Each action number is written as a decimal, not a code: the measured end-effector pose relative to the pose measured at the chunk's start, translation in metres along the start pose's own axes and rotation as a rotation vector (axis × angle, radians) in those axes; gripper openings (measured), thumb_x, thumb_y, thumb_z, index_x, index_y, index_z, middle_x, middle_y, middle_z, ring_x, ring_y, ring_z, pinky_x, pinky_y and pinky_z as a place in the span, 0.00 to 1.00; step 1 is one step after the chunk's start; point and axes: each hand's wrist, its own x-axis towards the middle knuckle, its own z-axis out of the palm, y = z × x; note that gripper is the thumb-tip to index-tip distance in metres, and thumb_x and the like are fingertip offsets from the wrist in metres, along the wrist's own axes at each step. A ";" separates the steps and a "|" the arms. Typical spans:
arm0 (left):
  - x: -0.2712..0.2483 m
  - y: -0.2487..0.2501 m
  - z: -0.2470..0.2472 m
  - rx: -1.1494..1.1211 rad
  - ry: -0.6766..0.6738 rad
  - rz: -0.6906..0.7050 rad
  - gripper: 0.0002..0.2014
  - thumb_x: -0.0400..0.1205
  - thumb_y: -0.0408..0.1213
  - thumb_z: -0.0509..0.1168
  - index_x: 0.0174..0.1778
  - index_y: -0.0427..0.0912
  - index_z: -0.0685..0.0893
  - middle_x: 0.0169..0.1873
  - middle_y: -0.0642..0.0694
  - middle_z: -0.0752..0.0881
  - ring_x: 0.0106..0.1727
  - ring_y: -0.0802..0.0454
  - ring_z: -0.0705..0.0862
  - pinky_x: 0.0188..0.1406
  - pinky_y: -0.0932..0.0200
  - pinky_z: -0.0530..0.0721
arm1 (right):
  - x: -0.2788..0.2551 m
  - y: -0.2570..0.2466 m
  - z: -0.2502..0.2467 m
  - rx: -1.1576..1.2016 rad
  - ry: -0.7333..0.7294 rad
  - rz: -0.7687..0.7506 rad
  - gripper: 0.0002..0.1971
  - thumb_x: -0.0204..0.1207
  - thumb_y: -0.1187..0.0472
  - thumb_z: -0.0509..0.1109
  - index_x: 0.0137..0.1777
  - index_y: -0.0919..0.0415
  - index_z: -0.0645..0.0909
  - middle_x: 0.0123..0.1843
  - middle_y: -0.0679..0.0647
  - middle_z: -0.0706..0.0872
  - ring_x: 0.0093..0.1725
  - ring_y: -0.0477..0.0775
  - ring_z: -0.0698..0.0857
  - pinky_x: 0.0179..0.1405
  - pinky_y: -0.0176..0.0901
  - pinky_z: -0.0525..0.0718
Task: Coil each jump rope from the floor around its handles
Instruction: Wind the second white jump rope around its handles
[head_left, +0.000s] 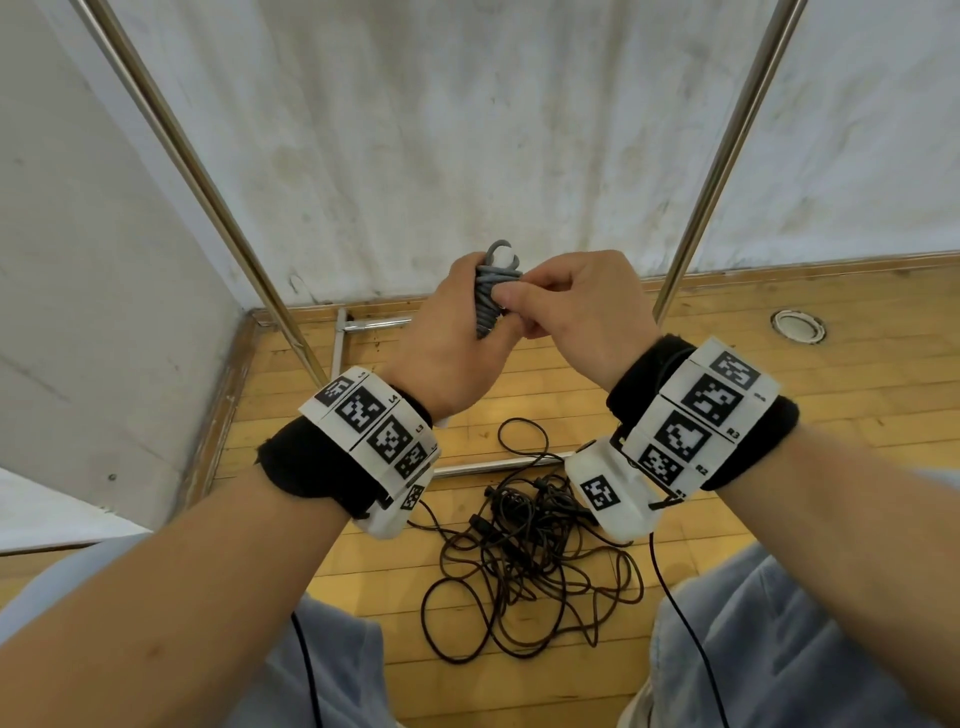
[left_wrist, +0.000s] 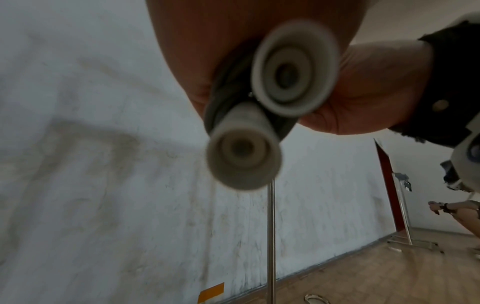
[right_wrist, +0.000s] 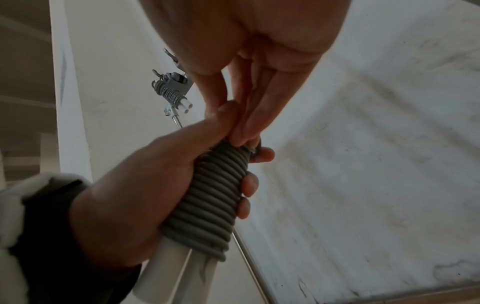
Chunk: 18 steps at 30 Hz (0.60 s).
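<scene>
Up at chest height over the wood floor (head_left: 779, 364), left hand (head_left: 441, 343) wraps tight round the grey jump rope (head_left: 491, 291), pinning both white handles (right_wrist: 166, 273) side by side so the coils stay snug. Right hand (head_left: 571, 306) pinches the top turns, probably tucking the loose end, though the tip itself is hidden under the fingers. Black rope tangle (head_left: 524, 561) lies uncoiled below, partly cut off by the wrist cameras; another coiled rope (right_wrist: 171, 96) hangs on the rack, small and hard to read.

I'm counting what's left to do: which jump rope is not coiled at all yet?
The black rope, a loose tangle on the wooden floor. The grey rope is wound round its white handles in the left hand.
</scene>
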 end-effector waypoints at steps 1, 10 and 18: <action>0.000 -0.001 0.000 -0.008 0.003 -0.006 0.22 0.83 0.46 0.63 0.71 0.44 0.68 0.42 0.60 0.79 0.38 0.66 0.79 0.30 0.72 0.73 | 0.000 -0.001 -0.001 0.011 -0.005 -0.010 0.09 0.73 0.54 0.73 0.35 0.57 0.88 0.29 0.52 0.88 0.33 0.51 0.88 0.41 0.50 0.89; -0.004 0.008 -0.014 -0.247 -0.072 -0.065 0.12 0.88 0.42 0.56 0.66 0.45 0.71 0.37 0.45 0.84 0.34 0.50 0.85 0.34 0.44 0.87 | 0.009 0.005 -0.002 -0.110 0.022 -0.141 0.06 0.72 0.63 0.73 0.46 0.54 0.81 0.45 0.45 0.85 0.46 0.41 0.85 0.42 0.23 0.79; -0.003 0.010 -0.018 -0.352 -0.170 -0.084 0.10 0.89 0.41 0.54 0.65 0.44 0.69 0.41 0.47 0.81 0.33 0.50 0.83 0.34 0.50 0.86 | 0.008 0.009 -0.002 -0.118 0.016 -0.291 0.07 0.72 0.65 0.71 0.42 0.53 0.78 0.41 0.39 0.78 0.44 0.45 0.82 0.43 0.25 0.80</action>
